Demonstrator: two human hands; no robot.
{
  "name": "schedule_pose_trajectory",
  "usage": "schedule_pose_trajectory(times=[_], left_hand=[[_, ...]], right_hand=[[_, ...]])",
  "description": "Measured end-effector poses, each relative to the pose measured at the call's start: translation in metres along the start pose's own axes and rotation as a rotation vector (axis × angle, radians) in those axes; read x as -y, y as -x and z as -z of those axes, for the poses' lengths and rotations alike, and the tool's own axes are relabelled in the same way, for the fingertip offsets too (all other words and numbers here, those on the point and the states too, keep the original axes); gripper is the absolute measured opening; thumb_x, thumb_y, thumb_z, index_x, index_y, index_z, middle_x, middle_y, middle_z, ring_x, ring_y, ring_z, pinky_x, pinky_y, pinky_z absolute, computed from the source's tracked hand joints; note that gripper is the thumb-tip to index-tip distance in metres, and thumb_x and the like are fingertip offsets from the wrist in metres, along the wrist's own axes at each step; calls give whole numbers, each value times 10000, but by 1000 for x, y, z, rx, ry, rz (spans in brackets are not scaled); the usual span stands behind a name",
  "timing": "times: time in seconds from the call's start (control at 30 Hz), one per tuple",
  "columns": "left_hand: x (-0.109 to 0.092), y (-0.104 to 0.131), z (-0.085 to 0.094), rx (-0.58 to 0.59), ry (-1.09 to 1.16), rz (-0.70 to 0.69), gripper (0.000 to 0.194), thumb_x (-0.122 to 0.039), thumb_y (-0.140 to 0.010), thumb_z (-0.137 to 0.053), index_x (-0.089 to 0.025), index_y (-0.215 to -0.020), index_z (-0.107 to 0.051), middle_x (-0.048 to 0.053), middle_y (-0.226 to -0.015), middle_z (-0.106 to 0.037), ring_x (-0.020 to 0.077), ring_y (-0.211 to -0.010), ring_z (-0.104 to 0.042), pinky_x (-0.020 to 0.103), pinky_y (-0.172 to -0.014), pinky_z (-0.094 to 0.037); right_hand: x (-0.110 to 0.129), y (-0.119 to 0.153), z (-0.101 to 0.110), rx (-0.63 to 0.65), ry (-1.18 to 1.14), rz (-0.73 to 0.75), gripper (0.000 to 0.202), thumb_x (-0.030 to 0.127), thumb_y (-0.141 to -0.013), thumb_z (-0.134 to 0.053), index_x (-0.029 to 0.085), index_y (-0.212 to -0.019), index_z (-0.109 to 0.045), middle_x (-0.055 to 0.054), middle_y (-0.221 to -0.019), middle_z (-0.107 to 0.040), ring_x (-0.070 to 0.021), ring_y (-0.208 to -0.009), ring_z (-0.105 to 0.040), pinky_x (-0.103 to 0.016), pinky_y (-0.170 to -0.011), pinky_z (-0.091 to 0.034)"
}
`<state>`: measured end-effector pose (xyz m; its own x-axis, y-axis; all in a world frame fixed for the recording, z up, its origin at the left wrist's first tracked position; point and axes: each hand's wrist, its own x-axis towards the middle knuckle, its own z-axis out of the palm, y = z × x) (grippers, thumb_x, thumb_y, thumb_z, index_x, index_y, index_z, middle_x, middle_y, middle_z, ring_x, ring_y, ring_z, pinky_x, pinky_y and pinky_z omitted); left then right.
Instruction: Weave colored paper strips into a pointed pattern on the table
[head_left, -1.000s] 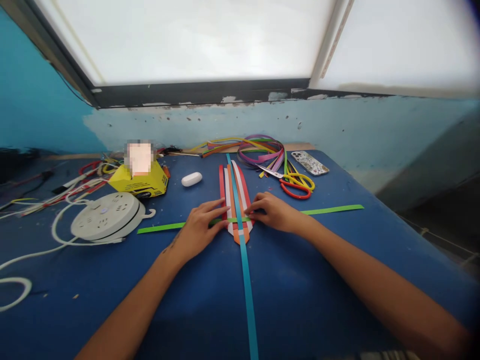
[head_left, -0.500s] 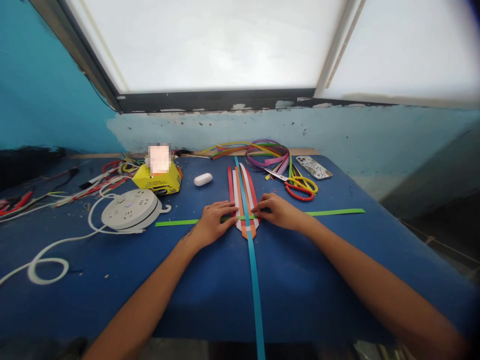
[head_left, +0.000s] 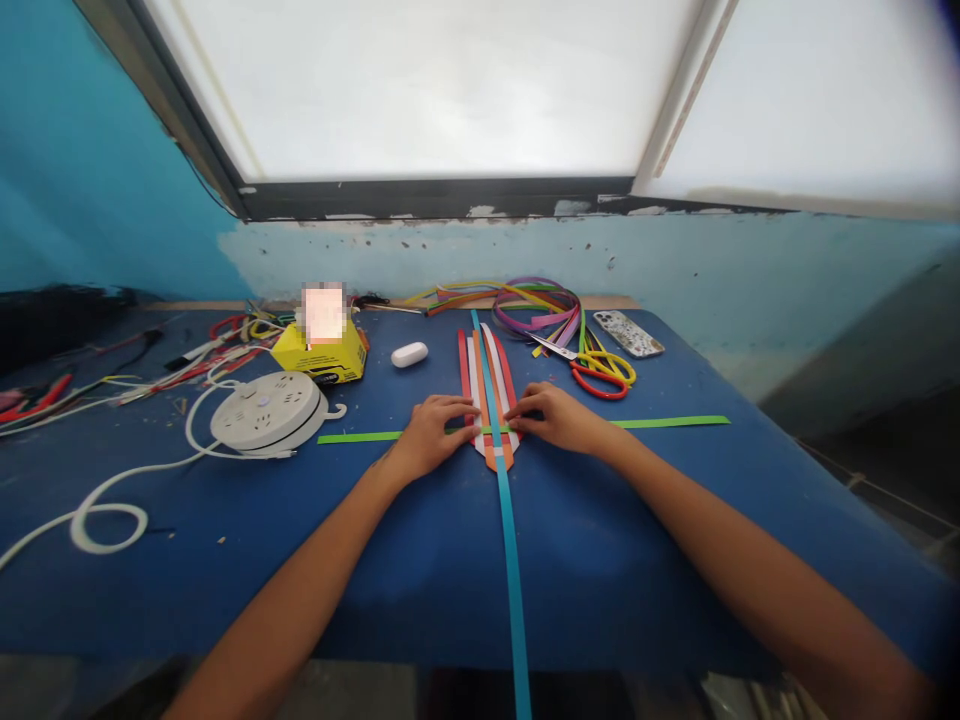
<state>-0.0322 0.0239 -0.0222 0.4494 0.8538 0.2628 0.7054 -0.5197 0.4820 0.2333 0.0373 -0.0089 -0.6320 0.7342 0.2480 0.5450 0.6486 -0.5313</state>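
Note:
A small woven piece of red, white and orange strips (head_left: 499,457) lies on the blue table, its pointed end toward me. One long blue strip (head_left: 510,540) runs down its middle and past the table's front edge. Crossing the weave sideways is a green strip (head_left: 660,423). At the weave's left edge, my left hand (head_left: 435,432) is closed, thumb and fingers pinching the green strip. My right hand (head_left: 551,415) pinches the same strip at the right edge, fingertips against the weave. The fingertips partly hide the crossing.
Scissors (head_left: 600,378) with red and yellow handles lie right of the weave, near coiled colored strips (head_left: 536,300) and a phone (head_left: 628,334). Leftward are a white earbud case (head_left: 409,355), a yellow box (head_left: 322,365), a round white power strip (head_left: 262,412) and tangled cables.
The view has shifted slightly. Both hands stay at the weave's edges on the green strip, with little movement of the fingers.

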Motion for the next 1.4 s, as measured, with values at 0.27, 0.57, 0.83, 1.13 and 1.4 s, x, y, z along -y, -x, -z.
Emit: schedule_pose_trajectory(times=[0.27, 0.57, 0.83, 1.13, 1.4], left_hand=[[3, 0, -2, 7, 9, -9, 322, -400, -946, -666, -262, -1228, -739, 47, -1322, -717, 267, -1299, -608, 476, -1137, -438], [4, 0, -3, 17, 2, 5, 328, -412, -952, -660, -254, -1229, -740, 55, -1347, -702, 276, -1321, -589, 498, -1142, -424], [2, 0, -3, 14, 5, 0, 315, -410, -950, -661, -269, -1219, -746, 55, -1337, -708, 275, -1311, -597, 501, -1143, -426], [3, 0, -2, 23, 5, -2, 312, -411, -946, -663, -278, -1215, -748, 48, -1333, -711, 272, -1304, -604, 502, -1144, -427], [2, 0, -1, 17, 1, 0, 309, -411, -949, -657, -279, -1213, -748, 53, -1333, -710, 272, -1306, -602, 500, -1142, -425]], right_hand=[[-5, 1, -4, -7, -4, -4, 189, 257, -953, -682, 183, -1070, -810, -98, -948, -695, -198, -858, -630, -329, -831, -482], [-3, 1, -3, 1, 6, -24, 194, 264, -960, -668, 195, -1076, -808, -91, -945, -674, -199, -866, -624, -328, -835, -484], [-5, 1, -4, 4, 2, -27, 203, 269, -964, -659, 196, -1084, -806, -92, -957, -670, -201, -877, -627, -330, -844, -484], [-5, 2, -4, 3, 18, -18, 207, 272, -963, -663, 196, -1094, -805, -93, -947, -674, -203, -873, -625, -335, -842, -480], [-4, 1, -3, 9, 25, -12, 206, 272, -963, -660, 205, -1091, -807, -92, -954, -675, -200, -869, -628, -333, -841, -478]])
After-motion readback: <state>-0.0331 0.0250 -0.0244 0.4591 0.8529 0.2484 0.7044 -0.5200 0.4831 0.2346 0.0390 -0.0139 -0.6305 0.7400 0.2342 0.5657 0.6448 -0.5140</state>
